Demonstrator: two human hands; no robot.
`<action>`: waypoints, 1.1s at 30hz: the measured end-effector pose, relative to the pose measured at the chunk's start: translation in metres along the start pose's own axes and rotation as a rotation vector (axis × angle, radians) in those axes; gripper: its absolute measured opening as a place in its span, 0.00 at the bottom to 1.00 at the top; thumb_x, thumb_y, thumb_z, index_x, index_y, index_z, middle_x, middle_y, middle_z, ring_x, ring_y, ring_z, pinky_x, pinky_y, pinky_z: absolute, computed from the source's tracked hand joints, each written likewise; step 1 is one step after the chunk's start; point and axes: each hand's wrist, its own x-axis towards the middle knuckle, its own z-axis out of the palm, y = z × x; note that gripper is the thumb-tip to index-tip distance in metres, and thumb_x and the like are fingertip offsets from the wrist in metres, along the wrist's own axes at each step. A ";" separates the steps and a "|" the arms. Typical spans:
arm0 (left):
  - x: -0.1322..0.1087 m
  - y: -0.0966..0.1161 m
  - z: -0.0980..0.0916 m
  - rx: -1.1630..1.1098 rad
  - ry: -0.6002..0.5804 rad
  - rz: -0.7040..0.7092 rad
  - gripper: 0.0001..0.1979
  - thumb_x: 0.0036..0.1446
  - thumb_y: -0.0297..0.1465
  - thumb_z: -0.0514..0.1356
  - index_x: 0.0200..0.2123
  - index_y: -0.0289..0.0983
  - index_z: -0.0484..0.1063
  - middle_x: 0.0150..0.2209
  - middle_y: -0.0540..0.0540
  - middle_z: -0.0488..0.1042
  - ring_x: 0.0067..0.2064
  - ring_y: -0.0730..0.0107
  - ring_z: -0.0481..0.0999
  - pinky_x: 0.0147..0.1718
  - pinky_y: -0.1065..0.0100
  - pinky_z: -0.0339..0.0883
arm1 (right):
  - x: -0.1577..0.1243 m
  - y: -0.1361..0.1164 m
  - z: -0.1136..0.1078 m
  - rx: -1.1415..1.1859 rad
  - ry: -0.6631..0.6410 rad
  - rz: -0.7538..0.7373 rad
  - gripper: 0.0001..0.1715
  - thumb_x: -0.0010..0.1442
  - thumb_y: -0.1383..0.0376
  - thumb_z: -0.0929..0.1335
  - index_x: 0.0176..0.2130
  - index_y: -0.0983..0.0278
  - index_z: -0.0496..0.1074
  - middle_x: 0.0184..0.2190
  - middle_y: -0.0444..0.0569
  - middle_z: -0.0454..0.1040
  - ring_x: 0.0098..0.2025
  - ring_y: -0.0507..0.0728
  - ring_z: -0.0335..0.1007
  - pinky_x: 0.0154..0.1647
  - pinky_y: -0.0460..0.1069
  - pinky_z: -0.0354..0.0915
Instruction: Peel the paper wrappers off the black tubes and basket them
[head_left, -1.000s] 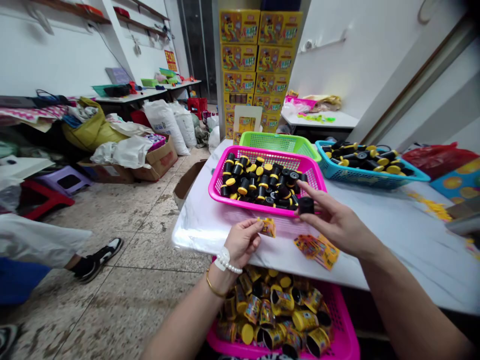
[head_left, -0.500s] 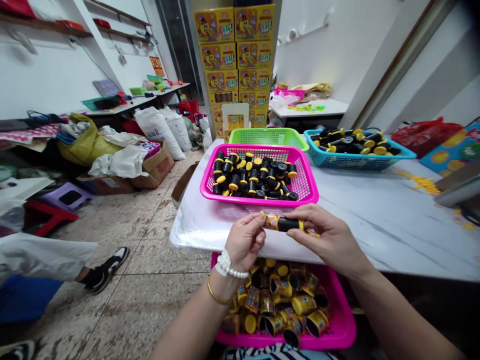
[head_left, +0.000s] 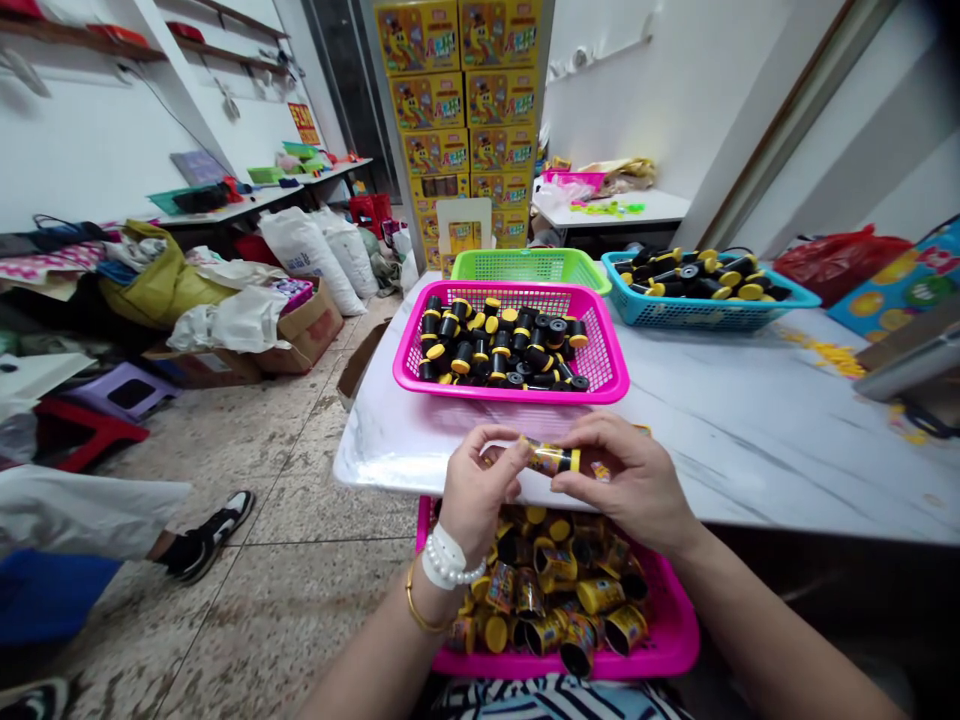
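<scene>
Between my hands, over the table's front edge, is a small black cylinder with a yellow end and a printed yellow wrapper around most of it. My left hand pinches its wrapped left end with thumb and fingers. At the yellow right end, my right hand grips it; a small colourful printed piece shows by the right fingers. Below my hands, a pink basket holds several yellow printed cups. Beyond them, another pink basket contains black cylinders with yellow ends.
A green basket and a blue basket of black-and-yellow cylinders stand farther back on the white table. Yellow boxes are stacked behind. Small yellow pieces lie at right. A person's shoe is at left.
The wrapper has slid rightward over the black cylinder, covering most of what was bare. My hands have come closer together, the right one shifting left. The camera view has shifted slightly.
</scene>
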 end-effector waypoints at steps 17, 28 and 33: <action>0.000 -0.023 -0.018 0.055 -0.359 -0.174 0.25 0.51 0.41 0.73 0.46 0.31 0.76 0.28 0.49 0.75 0.25 0.78 0.72 0.26 0.74 0.66 | -0.028 0.004 0.001 -0.176 -0.086 -0.154 0.17 0.58 0.71 0.75 0.48 0.61 0.78 0.37 0.48 0.78 0.36 0.54 0.76 0.38 0.50 0.73; -0.011 -0.025 -0.024 0.206 -0.346 0.149 0.12 0.57 0.30 0.67 0.45 0.36 0.79 0.43 0.43 0.80 0.42 0.69 0.78 0.44 0.68 0.72 | -0.041 0.008 0.016 0.126 0.010 0.142 0.12 0.54 0.70 0.77 0.40 0.59 0.82 0.36 0.47 0.80 0.34 0.53 0.80 0.33 0.45 0.78; -0.009 -0.030 -0.026 0.229 -0.386 0.152 0.12 0.57 0.32 0.68 0.45 0.36 0.79 0.43 0.43 0.81 0.42 0.68 0.79 0.44 0.69 0.73 | -0.042 0.009 0.022 0.461 -0.035 0.603 0.13 0.48 0.61 0.81 0.34 0.61 0.81 0.25 0.45 0.81 0.24 0.53 0.78 0.29 0.45 0.77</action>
